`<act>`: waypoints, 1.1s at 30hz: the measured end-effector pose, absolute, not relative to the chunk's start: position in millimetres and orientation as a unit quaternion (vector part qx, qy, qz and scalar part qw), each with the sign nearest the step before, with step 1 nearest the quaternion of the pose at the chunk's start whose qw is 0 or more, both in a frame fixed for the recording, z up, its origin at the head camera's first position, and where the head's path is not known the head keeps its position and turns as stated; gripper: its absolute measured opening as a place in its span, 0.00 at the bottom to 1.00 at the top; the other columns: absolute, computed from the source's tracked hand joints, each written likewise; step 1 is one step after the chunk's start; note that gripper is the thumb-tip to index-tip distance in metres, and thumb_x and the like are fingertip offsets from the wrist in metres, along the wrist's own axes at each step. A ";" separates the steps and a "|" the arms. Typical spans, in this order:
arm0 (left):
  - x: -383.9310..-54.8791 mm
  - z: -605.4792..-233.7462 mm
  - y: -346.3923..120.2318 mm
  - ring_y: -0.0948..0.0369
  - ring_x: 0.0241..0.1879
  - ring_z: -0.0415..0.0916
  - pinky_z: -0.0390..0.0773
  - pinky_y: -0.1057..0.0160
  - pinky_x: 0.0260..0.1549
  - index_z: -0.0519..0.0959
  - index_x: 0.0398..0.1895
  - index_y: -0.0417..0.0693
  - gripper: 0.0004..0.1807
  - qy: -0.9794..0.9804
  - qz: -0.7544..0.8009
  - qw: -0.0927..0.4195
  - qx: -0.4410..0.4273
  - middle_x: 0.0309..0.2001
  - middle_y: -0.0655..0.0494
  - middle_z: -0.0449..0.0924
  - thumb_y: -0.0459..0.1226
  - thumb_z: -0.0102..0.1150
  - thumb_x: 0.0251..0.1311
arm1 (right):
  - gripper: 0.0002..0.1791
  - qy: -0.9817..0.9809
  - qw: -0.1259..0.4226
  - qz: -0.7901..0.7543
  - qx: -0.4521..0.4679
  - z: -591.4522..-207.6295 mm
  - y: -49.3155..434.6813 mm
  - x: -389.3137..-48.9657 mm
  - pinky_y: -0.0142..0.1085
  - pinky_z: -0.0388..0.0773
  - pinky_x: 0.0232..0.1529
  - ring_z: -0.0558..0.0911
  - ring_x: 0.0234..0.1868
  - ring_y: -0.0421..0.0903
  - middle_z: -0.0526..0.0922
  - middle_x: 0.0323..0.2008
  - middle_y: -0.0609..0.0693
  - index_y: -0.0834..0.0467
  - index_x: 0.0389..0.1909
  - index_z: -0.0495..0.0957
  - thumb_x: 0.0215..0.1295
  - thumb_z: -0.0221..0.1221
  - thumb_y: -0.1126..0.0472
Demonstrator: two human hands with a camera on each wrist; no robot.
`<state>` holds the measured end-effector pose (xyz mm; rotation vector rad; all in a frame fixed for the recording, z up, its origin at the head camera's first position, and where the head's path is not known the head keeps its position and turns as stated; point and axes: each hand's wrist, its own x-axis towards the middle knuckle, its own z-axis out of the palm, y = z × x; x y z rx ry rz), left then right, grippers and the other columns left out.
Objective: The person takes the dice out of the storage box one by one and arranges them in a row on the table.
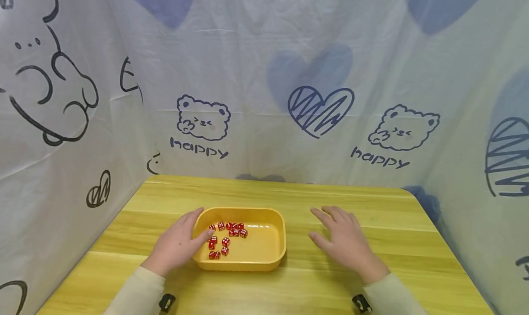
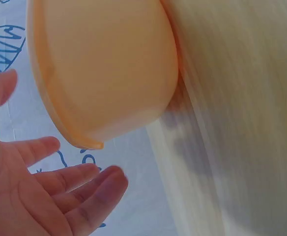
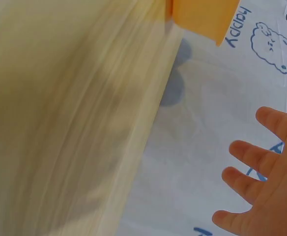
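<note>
A yellow plastic tray (image 1: 260, 265) stands on the table with several red dice (image 1: 225, 242) gathered in its left half. My left hand (image 1: 177, 244) is at the tray's left end, its thumb reaching over the rim. In the left wrist view that hand (image 2: 50, 187) has its fingers spread beside the tray's outer wall (image 2: 109, 64), with a gap between them. To the right of the tray my right hand (image 1: 343, 239) hovers over the table, holding nothing. The right wrist view shows its fingers (image 3: 254, 157) spread apart, away from the tray's corner (image 3: 205, 17).
The wooden table (image 1: 330, 195) has a yellow-green grain. White cloth (image 1: 256, 67) printed with hearts and bears hangs behind it and along both sides. A dark band (image 1: 167, 302) is at the left wrist and another (image 1: 362, 304) at the right.
</note>
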<state>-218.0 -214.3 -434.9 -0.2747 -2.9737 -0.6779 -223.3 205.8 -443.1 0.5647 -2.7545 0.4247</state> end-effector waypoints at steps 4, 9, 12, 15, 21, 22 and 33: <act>-220.7 -434.8 -216.5 0.37 0.64 0.68 0.68 0.33 0.60 0.55 0.79 0.41 0.49 -0.962 -0.265 0.011 -0.068 0.71 0.33 0.64 0.66 0.46 0.69 | 0.34 -0.951 0.149 0.171 0.212 -439.4 193.7 -226.5 0.62 0.57 0.69 0.70 0.66 0.60 0.75 0.64 0.56 0.48 0.73 0.71 0.70 0.58 0.38; -224.6 -437.2 -221.4 0.40 0.56 0.76 0.76 0.37 0.54 0.53 0.79 0.40 0.47 -0.950 -0.311 -0.019 -0.033 0.65 0.31 0.69 0.61 0.51 0.70 | 0.33 -0.944 0.145 0.191 0.225 -435.9 179.5 -230.1 0.61 0.61 0.68 0.72 0.64 0.57 0.77 0.61 0.53 0.47 0.71 0.72 0.70 0.56 0.37; -227.8 -438.9 -224.5 0.45 0.50 0.79 0.81 0.42 0.48 0.53 0.79 0.38 0.45 -0.943 -0.330 -0.031 -0.017 0.58 0.35 0.76 0.59 0.51 0.71 | 0.32 -0.941 0.142 0.201 0.231 -433.9 171.7 -231.7 0.60 0.64 0.66 0.73 0.62 0.56 0.78 0.59 0.52 0.46 0.70 0.73 0.70 0.57 0.37; -230.8 -441.5 -227.6 0.51 0.44 0.79 0.82 0.48 0.43 0.55 0.78 0.36 0.44 -0.937 -0.346 -0.039 -0.007 0.52 0.40 0.79 0.57 0.51 0.72 | 0.30 -0.939 0.135 0.209 0.236 -431.8 164.1 -233.5 0.57 0.66 0.64 0.74 0.60 0.54 0.79 0.58 0.52 0.46 0.69 0.74 0.70 0.57 0.38; -234.8 -447.9 -232.6 0.52 0.44 0.79 0.84 0.54 0.39 0.57 0.76 0.34 0.37 -0.914 -0.402 -0.063 0.001 0.51 0.39 0.77 0.49 0.52 0.75 | 0.28 -0.937 0.112 0.223 0.245 -429.6 147.3 -238.5 0.53 0.71 0.59 0.76 0.55 0.50 0.80 0.53 0.48 0.46 0.68 0.75 0.71 0.58 0.40; -235.6 -449.5 -233.4 0.52 0.42 0.79 0.84 0.55 0.37 0.58 0.76 0.34 0.36 -0.906 -0.418 -0.069 0.000 0.50 0.39 0.76 0.48 0.51 0.75 | 0.28 -0.936 0.107 0.228 0.247 -429.6 144.5 -239.7 0.52 0.72 0.58 0.76 0.54 0.49 0.80 0.52 0.48 0.46 0.68 0.75 0.71 0.58 0.41; -244.8 -476.9 -251.0 0.57 0.31 0.76 0.81 0.65 0.24 0.55 0.77 0.38 0.32 -0.765 -0.631 -0.132 -0.003 0.43 0.41 0.72 0.37 0.50 0.76 | 0.26 -0.926 0.064 0.234 0.288 -429.0 112.4 -252.1 0.44 0.74 0.48 0.76 0.45 0.48 0.78 0.41 0.42 0.46 0.67 0.76 0.71 0.59 0.44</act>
